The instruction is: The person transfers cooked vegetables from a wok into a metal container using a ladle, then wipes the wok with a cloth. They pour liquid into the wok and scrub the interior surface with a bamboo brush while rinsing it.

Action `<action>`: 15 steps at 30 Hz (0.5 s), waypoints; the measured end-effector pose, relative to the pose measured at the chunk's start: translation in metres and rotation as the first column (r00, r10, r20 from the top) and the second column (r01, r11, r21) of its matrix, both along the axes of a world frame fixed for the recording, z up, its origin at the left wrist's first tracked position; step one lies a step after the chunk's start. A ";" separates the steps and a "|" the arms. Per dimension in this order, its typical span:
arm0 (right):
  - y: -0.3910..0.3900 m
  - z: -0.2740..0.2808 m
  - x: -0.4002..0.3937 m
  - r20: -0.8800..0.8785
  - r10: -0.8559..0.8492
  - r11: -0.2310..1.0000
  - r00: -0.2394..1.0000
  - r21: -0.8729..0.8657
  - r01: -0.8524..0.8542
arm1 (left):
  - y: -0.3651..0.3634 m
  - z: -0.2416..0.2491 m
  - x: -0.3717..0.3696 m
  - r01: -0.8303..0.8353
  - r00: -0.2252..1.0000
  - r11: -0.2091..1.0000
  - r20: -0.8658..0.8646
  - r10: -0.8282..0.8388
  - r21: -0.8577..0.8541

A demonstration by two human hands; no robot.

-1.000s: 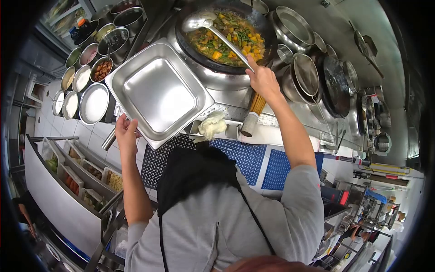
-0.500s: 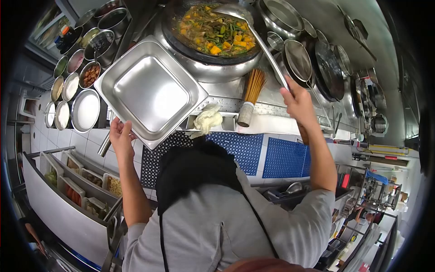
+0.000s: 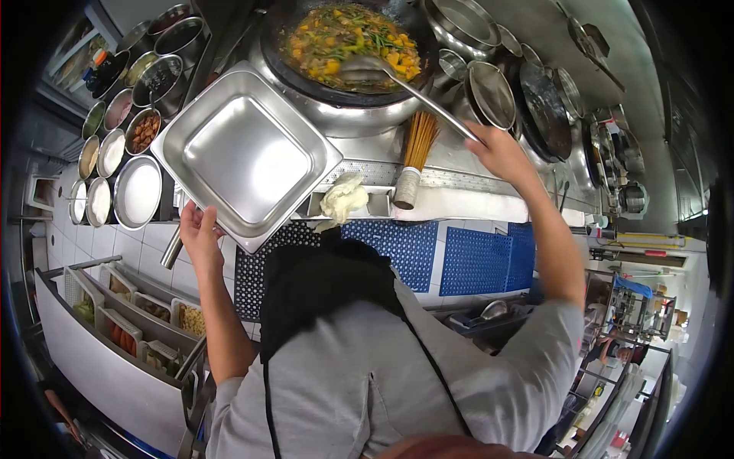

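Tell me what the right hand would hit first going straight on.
Along the ladle, the right hand would probably meet the wok rim; depth is unclear, and the brush is close by.

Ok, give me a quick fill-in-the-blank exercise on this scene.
1. The ladle is held in the ____ hand.
2. The left hand is at the metal pan, which holds ____ food.
3. The wok holds yellow chunks and long ____ strips.
4. The floor mats are black and ____.

Missing words: right; no; green; blue.
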State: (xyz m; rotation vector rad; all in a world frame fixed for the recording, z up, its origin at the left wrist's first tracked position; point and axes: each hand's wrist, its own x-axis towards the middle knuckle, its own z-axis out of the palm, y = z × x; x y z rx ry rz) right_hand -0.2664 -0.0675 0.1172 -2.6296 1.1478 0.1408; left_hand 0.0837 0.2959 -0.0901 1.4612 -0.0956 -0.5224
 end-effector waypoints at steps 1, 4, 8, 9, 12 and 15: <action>-0.008 -0.018 0.007 0.056 0.001 0.999 0.998 -0.049 0.002 | -0.002 0.000 0.001 -0.017 1.000 1.000 0.003 0.017 0.016; -0.014 -0.020 0.012 0.141 -0.054 0.994 0.988 -0.082 0.066 | 0.001 0.006 0.000 0.042 0.999 0.999 -0.004 -0.042 -0.030; -0.017 0.040 -0.006 0.038 -0.119 0.993 0.992 -0.013 0.119 | 0.004 -0.001 0.003 0.033 0.999 0.999 0.002 -0.033 0.011; -0.017 0.053 -0.017 0.017 -0.105 0.994 0.994 -0.024 0.105 | 0.002 0.004 0.000 0.017 1.000 0.999 0.002 -0.017 0.031; -0.013 0.088 -0.031 -0.073 -0.057 0.996 0.996 -0.078 0.051 | 0.003 0.004 0.001 0.017 1.000 1.000 -0.004 -0.017 0.026; -0.024 0.099 -0.040 -0.155 0.037 0.985 0.987 -0.160 -0.062 | 0.001 0.004 0.001 0.009 1.000 0.999 0.006 -0.009 0.033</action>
